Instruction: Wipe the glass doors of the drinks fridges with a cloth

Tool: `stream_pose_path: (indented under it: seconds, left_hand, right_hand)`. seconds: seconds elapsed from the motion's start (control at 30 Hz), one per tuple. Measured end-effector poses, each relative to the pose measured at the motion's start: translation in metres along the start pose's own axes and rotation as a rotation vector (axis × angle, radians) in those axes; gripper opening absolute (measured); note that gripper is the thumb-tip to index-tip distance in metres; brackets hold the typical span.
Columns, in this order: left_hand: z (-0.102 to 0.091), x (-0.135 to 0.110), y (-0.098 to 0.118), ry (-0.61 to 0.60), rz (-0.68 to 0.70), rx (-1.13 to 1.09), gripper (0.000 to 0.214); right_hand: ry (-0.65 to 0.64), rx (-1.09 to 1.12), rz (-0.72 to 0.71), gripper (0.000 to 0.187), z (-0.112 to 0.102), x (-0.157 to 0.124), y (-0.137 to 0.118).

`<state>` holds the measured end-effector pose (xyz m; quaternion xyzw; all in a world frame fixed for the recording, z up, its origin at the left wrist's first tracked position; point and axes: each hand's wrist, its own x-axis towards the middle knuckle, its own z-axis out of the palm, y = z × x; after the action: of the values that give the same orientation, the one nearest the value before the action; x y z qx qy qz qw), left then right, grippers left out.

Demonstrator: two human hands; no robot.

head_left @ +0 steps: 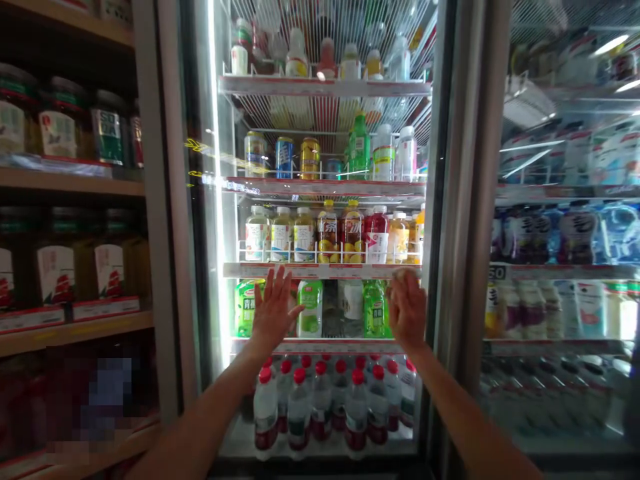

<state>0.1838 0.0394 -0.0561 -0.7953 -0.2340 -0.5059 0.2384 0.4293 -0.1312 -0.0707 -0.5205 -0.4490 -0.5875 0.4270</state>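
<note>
The left hand (275, 307) is raised with its palm flat and fingers spread, pinching nothing that shows; the right hand (407, 310) has its fingers curled in and bunched, and I cannot tell whether they close on anything. Reflections to the left of the hands suggest glass in front of the shelves, which might explain the flat palm, though contact is not clear. Nearest the hands are the green drinks: a green bottle (310, 310) just right of the left hand's fingers, a green pack (245, 310) partly behind that hand, and another green package (375, 310) beside the right hand's fingers. A white container (353, 300) stands between the hands. At fingertip height runs a shelf edge (325, 271); above it, yellow-capped bottles (353, 233) face labels outward, presumably for easy reading, behind a wire rail (316, 253) that likely stops them tipping out. Below the hands, red-capped bottles (299, 407) stand close together in rows, probably low because of their weight. Farther out, beyond the left hand, jars (60, 267) line wooden shelves.
</note>
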Motion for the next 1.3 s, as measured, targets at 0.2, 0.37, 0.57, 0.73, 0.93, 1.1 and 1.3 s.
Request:
stream_pose_path:
  seconds: [0.2, 0.37, 0.57, 0.73, 0.93, 1.1, 1.3]
  left_hand:
    - [0.0, 0.001, 0.002, -0.007, -0.019, -0.008, 0.074]
    - [-0.002, -0.001, 0.003, -0.004, -0.029, -0.006, 0.073]
    - [0.001, -0.002, 0.008, 0.001, -0.053, -0.015, 0.072]
    - [0.001, -0.004, 0.009, -0.033, -0.084, -0.022, 0.074]
    - [0.002, -0.022, 0.01, -0.053, -0.033, 0.025, 0.072]
    - [0.005, -0.03, 0.013, -0.078, -0.055, 0.036, 0.074]
    - [0.002, -0.029, 0.012, -0.105, -0.054, 0.029, 0.072]
  right_hand:
    - [0.051, 0.029, 0.056, 0.049, 0.015, 0.001, -0.029]
    - [-0.18, 0.125, -0.218, 0.048, 0.022, -0.017, -0.065]
    - [0.063, -0.036, 0.141, 0.048, -0.01, -0.015, 0.016]
    - [-0.011, 0.067, 0.03, 0.053, 0.021, -0.016, -0.056]
    - [-0.213, 0.112, -0.201, 0.049, 0.02, -0.03, -0.075]
    - [0.03, -0.039, 0.115, 0.049, 0.005, -0.016, -0.013]
    - [-0.19, 0.125, -0.159, 0.051, 0.031, -0.026, -0.092]
